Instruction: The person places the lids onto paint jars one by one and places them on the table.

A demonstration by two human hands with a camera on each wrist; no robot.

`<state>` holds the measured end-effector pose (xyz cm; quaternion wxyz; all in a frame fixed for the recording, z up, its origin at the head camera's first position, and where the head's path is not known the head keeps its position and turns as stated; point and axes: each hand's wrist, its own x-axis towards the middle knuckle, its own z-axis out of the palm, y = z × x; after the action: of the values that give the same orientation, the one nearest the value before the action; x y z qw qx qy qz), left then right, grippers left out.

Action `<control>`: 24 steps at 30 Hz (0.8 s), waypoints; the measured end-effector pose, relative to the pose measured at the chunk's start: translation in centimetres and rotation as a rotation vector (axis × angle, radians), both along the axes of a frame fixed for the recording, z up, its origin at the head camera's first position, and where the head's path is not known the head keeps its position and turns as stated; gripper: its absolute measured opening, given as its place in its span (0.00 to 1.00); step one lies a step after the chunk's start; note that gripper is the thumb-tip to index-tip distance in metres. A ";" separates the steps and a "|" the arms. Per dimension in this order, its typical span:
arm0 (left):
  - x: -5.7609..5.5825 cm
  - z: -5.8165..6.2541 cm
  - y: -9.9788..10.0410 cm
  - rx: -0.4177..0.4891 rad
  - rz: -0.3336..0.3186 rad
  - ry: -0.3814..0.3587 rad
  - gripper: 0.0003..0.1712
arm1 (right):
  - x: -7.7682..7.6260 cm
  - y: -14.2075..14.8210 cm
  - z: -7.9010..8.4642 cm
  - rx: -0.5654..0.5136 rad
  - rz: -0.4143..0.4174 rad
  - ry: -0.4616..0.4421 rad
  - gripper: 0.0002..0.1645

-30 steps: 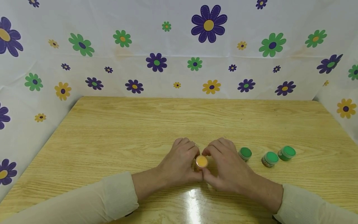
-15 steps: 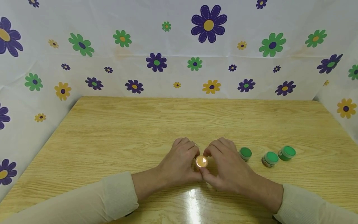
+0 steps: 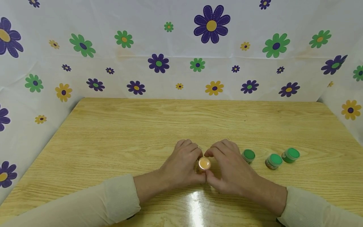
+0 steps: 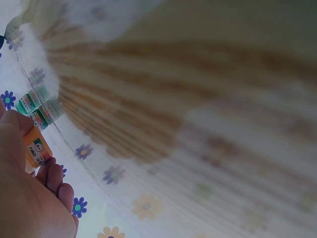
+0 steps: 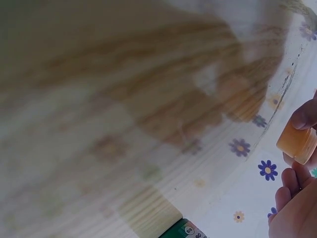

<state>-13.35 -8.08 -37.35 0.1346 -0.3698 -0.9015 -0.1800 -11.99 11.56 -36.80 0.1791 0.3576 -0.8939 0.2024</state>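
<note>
A small orange paint jar (image 3: 204,164) stands between the two hands near the front middle of the table, its round top facing up. My left hand (image 3: 182,164) grips it from the left with thumb and fingers, and part of its printed label (image 4: 37,148) shows in the left wrist view. My right hand (image 3: 231,167) pinches the same jar from the right, thumb in front and index finger behind. In the right wrist view the thumb lies across the orange jar (image 5: 292,143). The fingers hide most of the jar's sides in the head view.
To the right of my right hand stand a dark green paint jar (image 3: 249,155) and two lighter green ones, a nearer jar (image 3: 273,161) and a farther jar (image 3: 291,155). The wood-grain table (image 3: 141,123) ends against a white flowered cloth (image 3: 113,69) at the back and sides.
My right thumb and index finger shift slightly at the orange jar, and the glare on its top changes. The left hand and green jars stay put.
</note>
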 end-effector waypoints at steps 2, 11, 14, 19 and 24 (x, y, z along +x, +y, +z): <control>0.0 0.0 0.0 0.003 0.003 0.002 0.19 | 0.0 0.0 0.0 -0.001 0.001 -0.002 0.17; 0.0 0.0 0.0 0.009 0.004 0.008 0.19 | 0.0 0.0 -0.1 -0.009 -0.002 -0.003 0.15; 0.0 0.0 0.0 0.007 0.005 0.007 0.19 | 0.0 0.0 -0.1 -0.006 -0.004 0.003 0.15; 0.0 -0.1 0.0 0.002 0.002 0.010 0.19 | 0.0 0.0 -0.1 0.005 -0.010 0.007 0.15; 0.0 -0.1 0.0 0.012 -0.008 0.021 0.19 | 0.0 0.0 0.0 0.018 -0.022 -0.002 0.15</control>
<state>-13.37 -8.08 -37.48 0.1456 -0.3743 -0.8975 -0.1821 -12.02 11.53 -36.79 0.1770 0.3490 -0.8998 0.1928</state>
